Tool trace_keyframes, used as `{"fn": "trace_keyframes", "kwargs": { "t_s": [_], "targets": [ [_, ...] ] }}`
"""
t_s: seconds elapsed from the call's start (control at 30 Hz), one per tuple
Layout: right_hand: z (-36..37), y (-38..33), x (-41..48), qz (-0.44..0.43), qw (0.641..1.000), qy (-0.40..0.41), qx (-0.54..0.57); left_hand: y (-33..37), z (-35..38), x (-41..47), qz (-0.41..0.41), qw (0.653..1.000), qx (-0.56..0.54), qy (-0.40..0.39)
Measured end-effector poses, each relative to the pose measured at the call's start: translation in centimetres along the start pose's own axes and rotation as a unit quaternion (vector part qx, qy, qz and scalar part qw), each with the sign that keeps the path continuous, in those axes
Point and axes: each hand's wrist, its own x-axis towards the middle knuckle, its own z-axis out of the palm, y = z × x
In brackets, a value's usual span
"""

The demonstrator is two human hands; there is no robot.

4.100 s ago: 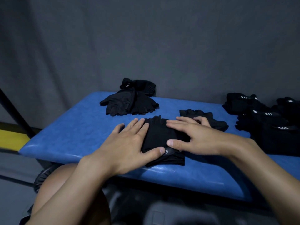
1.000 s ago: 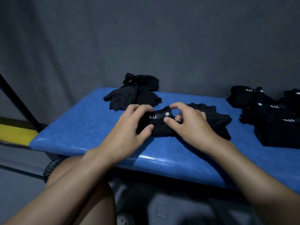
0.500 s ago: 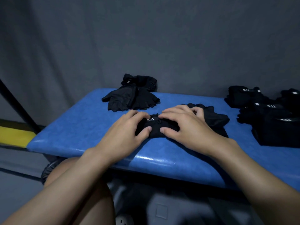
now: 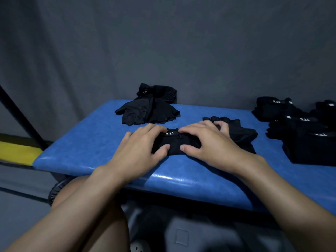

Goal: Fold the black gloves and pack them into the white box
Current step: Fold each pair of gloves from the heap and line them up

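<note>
While under left hand (image 4: 140,149) and right hand (image 4: 206,143), glove (image 4: 175,141) lengthwise left-right.

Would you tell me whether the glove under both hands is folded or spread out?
Folded: the glove is a compact bundle, logo on top, gripped by left hand and right hand.

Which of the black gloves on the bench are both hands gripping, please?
The folded glove at front centre, white 5.11 label showing, between the left hand and right hand; the loose pair behind and the stacks at right lie untouched.
</note>
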Motion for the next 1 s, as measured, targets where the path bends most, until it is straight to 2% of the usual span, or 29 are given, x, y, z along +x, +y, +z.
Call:
{"fn": "trace_keyframes", "kwargs": {
  "t_s": [0.47,0.7,1.0],
  "targets": [
    [-1.1,-2.3,-2.6,-0.026,0.999,-0.019,-0.029,-0.1,-1.2,-2.8,0.008,0.993,-0.119,-0.019],
    [-2.5,-3.0,-6.6,-0.017,0.999,-0.032,-0.036,1.4,-1.2,-4.6,0.051,0.991,-0.124,-0.028],
    [-4.3,-0.6,-12.2,0.027,0.998,-0.026,-0.052,7.1,0.6,-4.4,0.139,0.985,-0.102,-0.018]
  ]
}}
